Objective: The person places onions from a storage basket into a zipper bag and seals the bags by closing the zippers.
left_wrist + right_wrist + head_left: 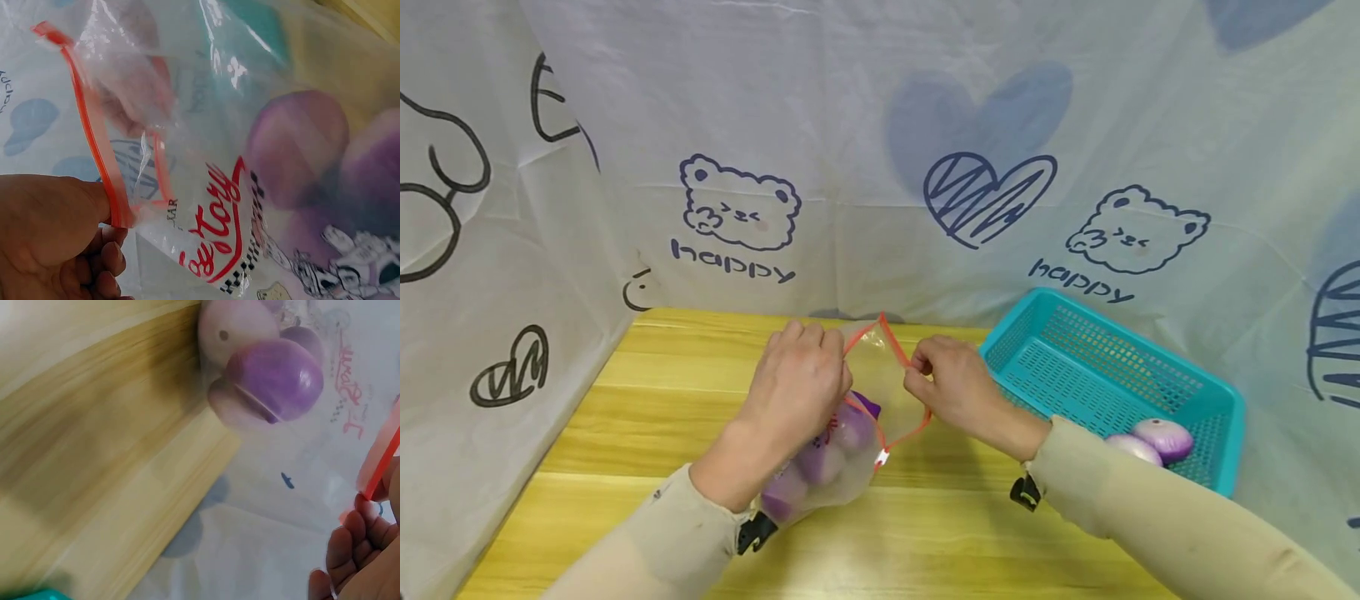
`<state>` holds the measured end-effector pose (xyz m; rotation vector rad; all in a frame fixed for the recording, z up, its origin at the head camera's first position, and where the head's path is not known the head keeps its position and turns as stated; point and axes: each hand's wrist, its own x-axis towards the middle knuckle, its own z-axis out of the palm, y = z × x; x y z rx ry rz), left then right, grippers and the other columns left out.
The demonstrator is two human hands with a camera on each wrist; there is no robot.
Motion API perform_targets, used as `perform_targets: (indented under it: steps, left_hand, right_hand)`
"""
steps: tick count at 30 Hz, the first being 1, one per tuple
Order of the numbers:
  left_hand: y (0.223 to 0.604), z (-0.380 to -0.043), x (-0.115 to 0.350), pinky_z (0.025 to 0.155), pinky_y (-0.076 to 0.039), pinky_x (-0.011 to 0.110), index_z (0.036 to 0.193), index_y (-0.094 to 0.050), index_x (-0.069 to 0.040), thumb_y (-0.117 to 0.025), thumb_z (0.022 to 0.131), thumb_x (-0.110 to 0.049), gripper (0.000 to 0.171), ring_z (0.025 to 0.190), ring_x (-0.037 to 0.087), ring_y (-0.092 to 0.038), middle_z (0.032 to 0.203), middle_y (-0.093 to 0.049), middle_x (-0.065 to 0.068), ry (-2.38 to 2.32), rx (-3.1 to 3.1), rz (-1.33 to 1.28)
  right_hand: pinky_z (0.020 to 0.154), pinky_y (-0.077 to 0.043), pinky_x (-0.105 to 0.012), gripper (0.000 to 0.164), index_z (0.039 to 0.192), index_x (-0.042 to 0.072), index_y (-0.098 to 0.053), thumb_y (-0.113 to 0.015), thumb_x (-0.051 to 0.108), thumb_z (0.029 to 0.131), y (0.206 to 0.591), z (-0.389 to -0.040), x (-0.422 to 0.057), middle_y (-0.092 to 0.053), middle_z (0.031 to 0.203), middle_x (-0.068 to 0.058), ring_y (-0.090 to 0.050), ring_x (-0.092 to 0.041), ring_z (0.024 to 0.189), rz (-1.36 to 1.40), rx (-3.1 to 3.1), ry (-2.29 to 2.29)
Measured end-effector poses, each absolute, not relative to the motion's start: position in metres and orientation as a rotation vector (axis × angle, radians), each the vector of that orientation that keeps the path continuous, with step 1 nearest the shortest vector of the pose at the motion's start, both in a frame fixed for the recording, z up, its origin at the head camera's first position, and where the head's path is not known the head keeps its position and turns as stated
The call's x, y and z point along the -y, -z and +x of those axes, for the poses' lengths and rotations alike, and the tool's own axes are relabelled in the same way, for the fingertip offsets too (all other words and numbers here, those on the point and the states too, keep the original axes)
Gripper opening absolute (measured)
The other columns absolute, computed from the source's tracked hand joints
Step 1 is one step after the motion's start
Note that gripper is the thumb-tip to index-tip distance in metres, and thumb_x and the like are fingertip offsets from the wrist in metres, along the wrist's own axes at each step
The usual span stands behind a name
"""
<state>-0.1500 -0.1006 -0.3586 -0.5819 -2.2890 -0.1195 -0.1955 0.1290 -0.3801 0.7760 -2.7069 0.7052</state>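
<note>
Between the two hands a clear zip bag (850, 467) with a red-orange zip rim (87, 119) hangs with its mouth spread wide. Several purple-and-white onions (275, 378) lie in the lower part of the bag. My left hand (801, 375) pinches one side of the rim between thumb and fingers. On the opposite side, my right hand (958, 387) pinches the rim too, with its other fingers curled. A white slider (882, 457) sits on the near edge of the zip. Red lettering (219, 219) and cartoon figures are printed on the bag.
A turquoise plastic basket (1217, 400) stands on the right of the wooden table (685, 400), beside my right arm. In it lie two purple-and-white onions (1163, 439), partly hidden by the sleeve. A white printed cloth (865, 108) hangs behind and at the sides.
</note>
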Motion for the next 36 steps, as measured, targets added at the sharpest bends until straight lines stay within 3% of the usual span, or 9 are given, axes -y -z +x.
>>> perform_targets:
  steps: [12, 27, 36]
  left_hand:
    - [0.364, -0.154, 0.109, 0.055, -0.036, 0.038, 0.072, -0.05, -0.005, -0.066, 0.085, -0.003, 0.021, 0.064, 0.03, -0.045, 0.066, -0.046, 0.008, 0.121, 2.276, -0.606]
    - [0.365, -0.153, 0.11, 0.055, -0.036, 0.038, 0.072, -0.05, -0.005, -0.066, 0.086, -0.004, 0.022, 0.064, 0.029, -0.045, 0.066, -0.045, 0.007, 0.118, 2.275, -0.609]
    - [0.365, -0.15, 0.113, 0.056, -0.037, 0.039, 0.072, -0.048, -0.005, -0.065, 0.087, -0.004, 0.023, 0.063, 0.029, -0.044, 0.066, -0.044, 0.007, 0.161, 2.279, -0.608]
  right_hand:
    - [0.08, -0.043, -0.043, 0.011, 0.079, 0.014, -0.062, -0.068, 0.017, 0.088, 0.39, -0.2, -0.137, -0.06, 0.079, 0.0, -0.051, -0.019, 0.074, 0.763, 2.695, -0.58]
    - [0.079, -0.042, -0.042, 0.009, 0.085, 0.011, -0.066, -0.069, 0.018, 0.09, 0.394, -0.196, -0.149, -0.066, 0.085, -0.005, -0.054, -0.02, 0.078, 0.843, 2.646, -0.55]
    - [0.079, -0.044, -0.043, 0.01, 0.092, 0.007, -0.065, -0.072, 0.014, 0.091, 0.387, -0.196, -0.194, -0.063, 0.088, -0.005, -0.056, -0.025, 0.083, 0.914, 2.527, -0.421]
